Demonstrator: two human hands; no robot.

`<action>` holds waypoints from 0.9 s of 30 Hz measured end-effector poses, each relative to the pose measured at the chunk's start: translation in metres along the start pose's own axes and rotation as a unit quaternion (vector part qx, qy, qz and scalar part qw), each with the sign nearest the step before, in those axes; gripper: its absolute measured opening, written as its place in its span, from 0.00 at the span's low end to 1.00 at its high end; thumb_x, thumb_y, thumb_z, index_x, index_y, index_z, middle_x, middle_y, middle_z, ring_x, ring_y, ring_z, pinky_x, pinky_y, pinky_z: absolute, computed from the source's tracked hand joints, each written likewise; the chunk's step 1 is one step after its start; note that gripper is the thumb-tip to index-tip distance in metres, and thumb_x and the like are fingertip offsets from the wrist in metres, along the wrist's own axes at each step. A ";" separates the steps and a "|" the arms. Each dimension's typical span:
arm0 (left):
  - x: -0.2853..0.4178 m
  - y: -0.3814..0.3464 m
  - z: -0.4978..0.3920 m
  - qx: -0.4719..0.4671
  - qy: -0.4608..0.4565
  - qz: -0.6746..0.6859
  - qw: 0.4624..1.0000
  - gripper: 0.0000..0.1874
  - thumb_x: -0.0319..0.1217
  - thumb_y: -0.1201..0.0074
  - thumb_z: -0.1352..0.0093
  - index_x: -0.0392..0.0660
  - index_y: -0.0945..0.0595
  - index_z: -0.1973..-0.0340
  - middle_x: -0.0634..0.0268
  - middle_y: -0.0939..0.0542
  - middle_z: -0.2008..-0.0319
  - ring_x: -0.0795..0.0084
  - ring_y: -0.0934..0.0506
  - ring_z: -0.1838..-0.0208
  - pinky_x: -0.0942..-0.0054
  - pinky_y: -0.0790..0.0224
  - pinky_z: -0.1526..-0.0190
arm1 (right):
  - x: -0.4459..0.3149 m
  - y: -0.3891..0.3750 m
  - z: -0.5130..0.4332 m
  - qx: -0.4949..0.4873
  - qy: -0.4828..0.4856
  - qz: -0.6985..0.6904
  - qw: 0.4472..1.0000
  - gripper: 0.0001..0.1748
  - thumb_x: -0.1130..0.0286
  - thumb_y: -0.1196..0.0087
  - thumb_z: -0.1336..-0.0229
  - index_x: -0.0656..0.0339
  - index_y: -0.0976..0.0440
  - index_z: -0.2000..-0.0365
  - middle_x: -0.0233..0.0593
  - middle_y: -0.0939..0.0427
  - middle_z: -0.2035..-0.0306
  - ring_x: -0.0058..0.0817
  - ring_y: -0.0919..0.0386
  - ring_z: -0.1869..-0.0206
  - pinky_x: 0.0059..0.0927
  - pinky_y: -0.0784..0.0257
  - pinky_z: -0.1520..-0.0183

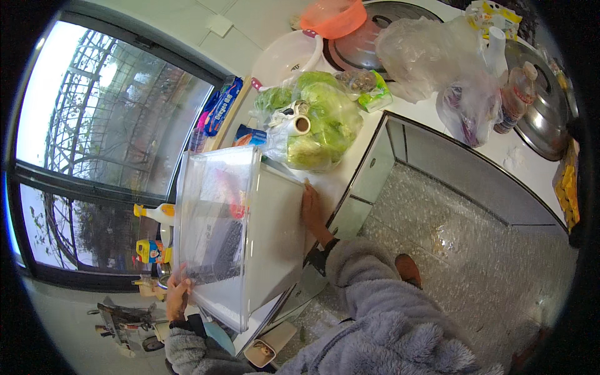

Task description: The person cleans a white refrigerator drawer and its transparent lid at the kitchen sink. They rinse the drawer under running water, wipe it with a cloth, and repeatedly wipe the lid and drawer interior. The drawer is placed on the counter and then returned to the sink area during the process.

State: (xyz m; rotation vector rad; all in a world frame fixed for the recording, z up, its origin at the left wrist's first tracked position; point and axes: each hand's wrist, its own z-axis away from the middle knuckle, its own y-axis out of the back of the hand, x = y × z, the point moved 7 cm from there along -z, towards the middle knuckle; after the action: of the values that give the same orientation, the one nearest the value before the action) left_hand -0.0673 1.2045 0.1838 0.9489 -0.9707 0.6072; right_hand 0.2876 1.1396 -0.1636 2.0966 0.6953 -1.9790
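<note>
A white box with a clear plastic lid or door (pixel 213 234) sits tilted in view on the counter before me. My left hand (pixel 178 293) grips the lower left edge of its clear part. On the other side, my right hand (pixel 315 211) holds the far end of the white side panel (pixel 276 234). Through the clear plastic, a red shape and a dark area show; I cannot tell whether they are contents or reflections. Just beyond the box lies a clear plastic bag of green leafy vegetables (pixel 323 122), with a cardboard-cored roll (pixel 301 124) on it.
Behind the bag stand a white basin (pixel 286 56) and an orange plastic basket (pixel 335 18). Plastic bags (pixel 422 51), a drink bottle (pixel 518 93) and a metal lid (pixel 546 112) occupy the counter's right. Several bottles line the window side, including a yellow one (pixel 152 251). A bin (pixel 276 340) stands below.
</note>
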 end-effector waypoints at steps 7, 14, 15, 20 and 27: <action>-0.002 -0.005 0.001 0.000 0.004 -0.003 1.000 0.31 0.29 0.41 0.34 0.38 0.31 0.36 0.74 0.28 0.79 0.83 0.32 0.79 0.81 0.41 0.75 | 0.003 -0.043 0.040 -0.048 -0.145 0.024 0.988 0.29 0.63 0.67 0.28 0.71 0.46 0.35 0.61 0.41 0.36 0.53 0.43 0.33 0.45 0.51 0.30; -0.004 -0.004 0.001 -0.013 0.000 -0.044 0.999 0.27 0.26 0.48 0.32 0.40 0.31 0.36 0.75 0.28 0.77 0.84 0.32 0.79 0.83 0.41 0.76 | -0.217 -0.003 0.122 -0.087 0.094 -0.055 0.990 0.25 0.73 0.66 0.31 0.75 0.46 0.37 0.62 0.50 0.30 0.56 0.53 0.28 0.49 0.58 0.26; -0.005 -0.004 0.001 -0.017 -0.002 -0.032 0.999 0.28 0.26 0.47 0.32 0.41 0.31 0.36 0.75 0.28 0.77 0.84 0.32 0.78 0.84 0.41 0.75 | -0.243 0.003 0.133 -0.116 0.106 -0.081 0.984 0.25 0.74 0.66 0.31 0.75 0.45 0.38 0.62 0.51 0.30 0.56 0.55 0.27 0.49 0.59 0.26; -0.001 -0.003 0.000 -0.041 -0.015 -0.035 0.998 0.29 0.26 0.46 0.34 0.43 0.30 0.35 0.75 0.27 0.76 0.84 0.32 0.78 0.84 0.42 0.75 | -0.298 0.024 0.179 -0.184 0.253 -0.028 0.949 0.24 0.78 0.64 0.34 0.76 0.43 0.39 0.58 0.52 0.29 0.53 0.57 0.26 0.47 0.55 0.26; -0.007 0.003 -0.002 -0.024 0.006 -0.054 0.998 0.28 0.27 0.46 0.33 0.44 0.30 0.36 0.74 0.27 0.76 0.83 0.31 0.78 0.83 0.40 0.76 | -0.238 0.028 0.176 -0.083 0.239 0.084 0.964 0.28 0.72 0.66 0.32 0.69 0.48 0.34 0.53 0.45 0.32 0.48 0.50 0.28 0.42 0.56 0.27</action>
State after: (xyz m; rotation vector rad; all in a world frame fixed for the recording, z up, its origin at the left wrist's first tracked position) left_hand -0.0719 1.2076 0.1779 0.9482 -0.9135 0.4969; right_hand 0.1403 0.9883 0.0462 2.4525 0.6986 -1.2851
